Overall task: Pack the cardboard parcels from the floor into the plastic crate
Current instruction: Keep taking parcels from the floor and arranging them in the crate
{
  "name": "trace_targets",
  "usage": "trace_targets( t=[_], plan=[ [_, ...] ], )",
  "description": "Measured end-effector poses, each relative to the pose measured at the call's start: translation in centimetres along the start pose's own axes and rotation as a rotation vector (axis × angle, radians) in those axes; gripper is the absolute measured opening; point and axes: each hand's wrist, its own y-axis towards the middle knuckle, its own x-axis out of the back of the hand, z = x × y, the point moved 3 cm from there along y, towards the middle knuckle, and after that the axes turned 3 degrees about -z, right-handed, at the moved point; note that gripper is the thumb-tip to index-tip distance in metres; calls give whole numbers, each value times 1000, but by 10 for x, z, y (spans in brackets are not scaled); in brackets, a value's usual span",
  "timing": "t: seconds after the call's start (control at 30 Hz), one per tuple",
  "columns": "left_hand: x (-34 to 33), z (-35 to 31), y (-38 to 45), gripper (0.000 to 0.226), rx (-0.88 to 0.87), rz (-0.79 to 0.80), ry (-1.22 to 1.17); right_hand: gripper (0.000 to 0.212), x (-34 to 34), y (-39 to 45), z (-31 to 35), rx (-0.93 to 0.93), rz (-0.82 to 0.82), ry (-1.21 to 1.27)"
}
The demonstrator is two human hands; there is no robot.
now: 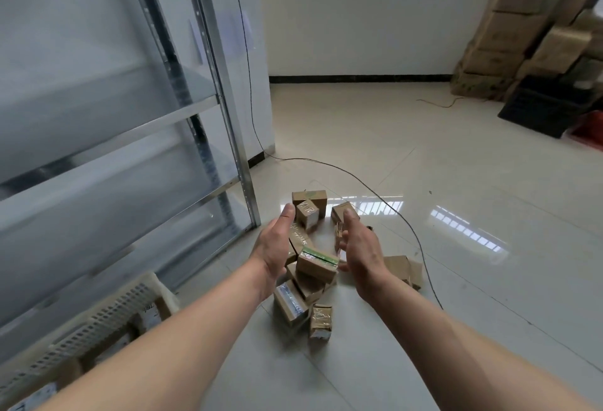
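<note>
— Reaching toward the floor: where are the hands?
— Left hand (273, 249) and right hand (358, 255) hover spread, empty, flanking a heap of small brown taped cardboard parcels (316, 265); the perforated white plastic crate (98, 316) sits near left.
— Handling?
— Probably light, stiff; grip opposite flat sides.

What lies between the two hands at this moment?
In the head view, part of the parcel pile: the green-taped parcel sits between the left hand and right hand, with more cardboard parcels around it. Neither hand grips anything.
</note>
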Motion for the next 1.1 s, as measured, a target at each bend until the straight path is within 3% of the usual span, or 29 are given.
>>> trace_targets(
  t=[0.07, 0.13, 0.27, 0.37, 0.43, 0.73, 1.0, 1.1],
  plan=[
    [-9, -5, 0, 32, -26, -20, 44, 55, 7, 7, 0, -8, 2, 18],
    [-17, -8, 7, 30, -20, -26, 45, 60, 13, 16, 1, -13, -13, 26],
    [-29, -10, 32, 53, 14, 14, -13, 74, 17, 33, 7, -15, -50, 8],
    [-33, -12, 54, 65, 31, 24, 1, 61, 16, 52, 10, 8, -55, -10],
    [-35, -15, 69, 67, 31, 28, -13, 64, 13, 67, 14, -4, -56, -36],
    [-28, -44, 142, 54, 12, 23, -98, 56, -18, 140, 41, -4, -62, -26],
    [-26, -67, 199, 59, 66, 44, -78, 55, -44, 190, 63, -37, -47, -15],
    [-28, -73, 219, 45, 73, 19, -96, 55, -51, 211, 70, -42, -31, -19]
  ],
)
